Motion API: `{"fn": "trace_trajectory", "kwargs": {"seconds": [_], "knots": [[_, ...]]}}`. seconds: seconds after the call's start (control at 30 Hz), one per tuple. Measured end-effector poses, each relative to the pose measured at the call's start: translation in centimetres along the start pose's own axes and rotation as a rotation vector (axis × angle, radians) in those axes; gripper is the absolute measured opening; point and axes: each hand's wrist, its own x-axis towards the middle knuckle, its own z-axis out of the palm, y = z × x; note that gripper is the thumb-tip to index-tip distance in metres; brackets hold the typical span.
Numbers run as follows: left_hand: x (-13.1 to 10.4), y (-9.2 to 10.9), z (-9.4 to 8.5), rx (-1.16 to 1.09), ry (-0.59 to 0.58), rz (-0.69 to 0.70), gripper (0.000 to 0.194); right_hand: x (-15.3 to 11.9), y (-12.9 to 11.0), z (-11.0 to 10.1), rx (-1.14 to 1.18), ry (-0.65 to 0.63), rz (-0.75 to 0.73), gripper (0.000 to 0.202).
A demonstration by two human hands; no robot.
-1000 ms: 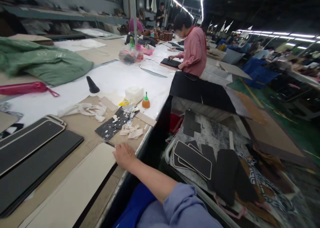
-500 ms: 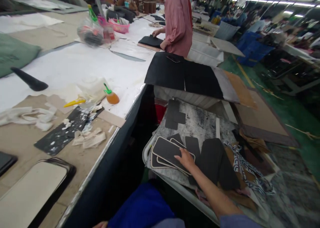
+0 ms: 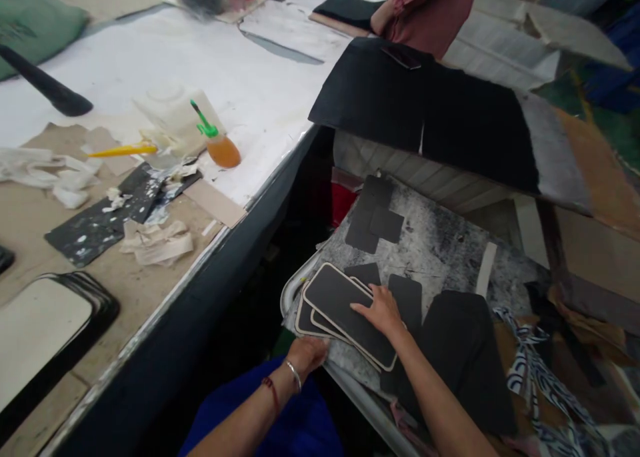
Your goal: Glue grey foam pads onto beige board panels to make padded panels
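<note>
A dark flat panel with rounded corners and a pale edge (image 3: 345, 310) lies on top of a small fanned pile of similar panels (image 3: 306, 318). My right hand (image 3: 384, 311) grips its right long edge, thumb stretched over the dark face; the fingertips are partly hidden. Close to the pile's lower edge is my left hand (image 3: 307, 354), its fingers curled in. Whatever those fingers hold, if anything, is hidden. Under the pile is a stained grey board (image 3: 430, 230). Black cut pieces (image 3: 463, 350) lie right of my right hand.
Left stands a long table (image 3: 280, 90) with a bottle of amber liquid (image 3: 223, 151), a yellow tool (image 3: 123, 150), scraps and a pale panel stack (image 3: 43, 337). A dark gap separates it from the board. Black sheets (image 3: 425, 117) lie ahead, beside a person in a pink sleeve (image 3: 425, 10).
My left hand has come up from the bottom edge to the near side of the pile. My right hand stays on the top panel. The view has tilted down and closer.
</note>
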Motion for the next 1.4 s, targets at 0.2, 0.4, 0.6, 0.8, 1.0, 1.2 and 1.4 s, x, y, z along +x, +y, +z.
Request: {"fn": "trace_trajectory", "kwargs": {"seconds": [0.2,0.4,0.6,0.8,1.0,1.2,1.4], "knots": [[0.4,-0.4,0.7,-0.165,0.084,-0.034,0.036,-0.8,-1.0,0.1,-0.046,-0.050,-0.137,0.069],[-0.4,-0.3,2.2,-0.295,0.147,0.019,0.037,-0.5,-1.4,-0.4,-0.031,-0.021,-0.278,0.058],[-0.9,0.9,3.4,-0.429,0.193,0.076,0.039,0.7,-2.4,0.2,0.055,-0.037,-0.291,0.065],[0.1,-0.2,3.0,-0.386,0.264,0.048,0.034,1.5,-2.2,0.9,0.122,-0.069,-0.266,0.063],[1.1,-0.4,3.7,-0.453,0.319,0.039,0.033,1.6,-2.1,1.1,0.109,-0.042,-0.299,0.059],[1.9,-0.7,4.8,-0.526,0.249,0.129,0.033,1.8,-1.6,0.3,0.171,0.017,-0.236,0.053],[0.8,-1.3,6.3,-0.416,0.174,0.284,0.035,0.4,0.3,-3.6,0.570,-0.290,-0.046,0.053]]}}
